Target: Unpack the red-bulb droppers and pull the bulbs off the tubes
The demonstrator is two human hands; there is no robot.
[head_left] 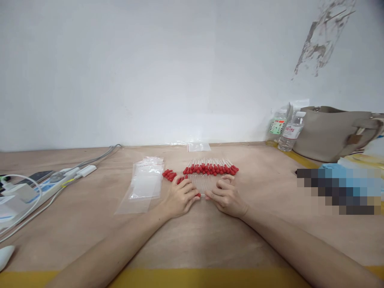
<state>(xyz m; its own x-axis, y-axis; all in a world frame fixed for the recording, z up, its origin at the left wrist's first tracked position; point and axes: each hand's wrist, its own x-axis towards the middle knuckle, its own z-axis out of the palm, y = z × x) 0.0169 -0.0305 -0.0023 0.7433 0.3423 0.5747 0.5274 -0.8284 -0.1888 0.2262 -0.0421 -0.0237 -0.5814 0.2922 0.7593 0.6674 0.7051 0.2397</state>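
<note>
- Left hand (181,197) is curled low over the table, thumb and fingertips closed together at the red end of a thin, pale stick with a red tip (198,195).
- Right hand (226,198) faces it, fingertips pinched on the pale shaft of the same stick, which lies level across the narrow gap between the hands, near the middle of the table.
- Just beyond the hands, a dense row of thin pale sticks with rounded red heads (210,169) lies with heads toward the person and shafts toward the wall.
- Beside the left fingers, a smaller cluster of red heads (169,175) is partly hidden by that hand.
- Between the hands and the row are fine, nearly see-through parallel strips (201,183); whether loose rods or one ribbed sheet, I cannot tell.
- Left of the left hand, flat clear plastic bags (145,180) overlap in a stack.
- Another small clear plastic bag (199,147) lies near the white wall (135,72).
- At the far left is a long white power strip (48,190) with plugs.
- At the right, two clear plastic bottles with white caps (289,134) stand beside a grey-beige handbag (330,134).
- All rest on a brown tabletop (195,244).
</note>
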